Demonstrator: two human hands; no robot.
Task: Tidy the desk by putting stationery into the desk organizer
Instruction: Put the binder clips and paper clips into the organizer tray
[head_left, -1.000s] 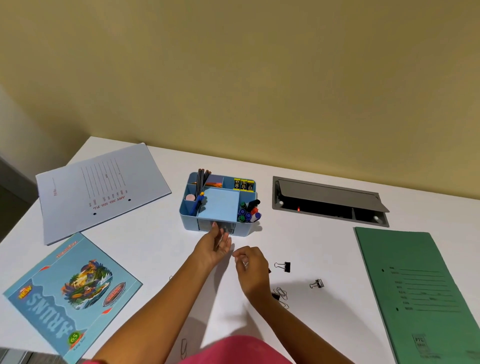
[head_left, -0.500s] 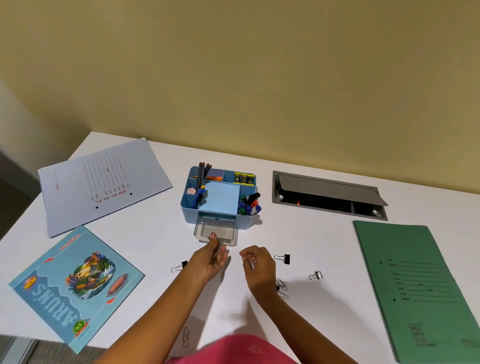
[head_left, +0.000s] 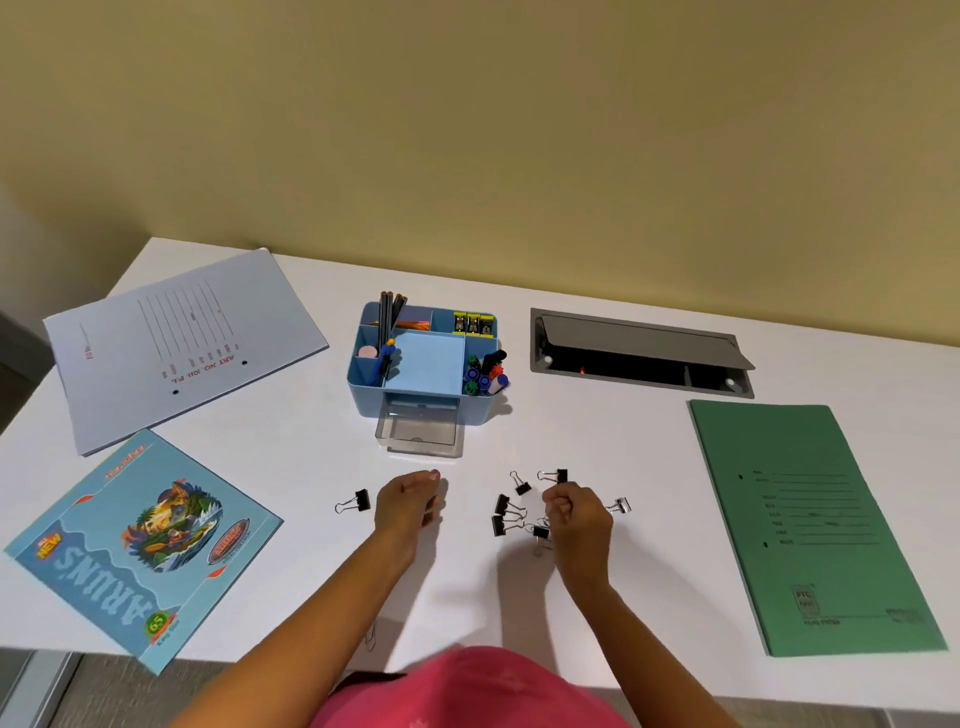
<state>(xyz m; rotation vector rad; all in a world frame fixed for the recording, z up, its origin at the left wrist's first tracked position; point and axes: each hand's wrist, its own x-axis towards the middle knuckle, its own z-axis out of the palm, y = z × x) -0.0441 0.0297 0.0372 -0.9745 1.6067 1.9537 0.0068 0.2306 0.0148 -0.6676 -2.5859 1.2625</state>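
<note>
The blue desk organizer (head_left: 359, 396) stands mid-desk with pencils, markers and a blue note pad in it. Its clear drawer (head_left: 418, 437) is pulled out toward me and looks empty. My left hand (head_left: 409, 503) hovers just in front of the drawer, fingers loosely curled, holding nothing. My right hand (head_left: 577, 515) is curled into a loose fist over a cluster of black binder clips (head_left: 503, 524); whether anything is inside the fist is hidden. One black binder clip (head_left: 358, 501) lies left of my left hand, and a silver clip (head_left: 621, 504) lies right of my right hand.
A lavender folder (head_left: 171, 343) and a blue book (head_left: 140, 540) lie at the left. At the right lies a green folder (head_left: 810, 519). An open grey cable hatch (head_left: 639, 353) sits behind it. A paper clip (head_left: 370, 636) lies near the front edge.
My left hand pulled the clear drawer out of the organizer, then let go and drew back. My right hand moved right, over the binder clips.
</note>
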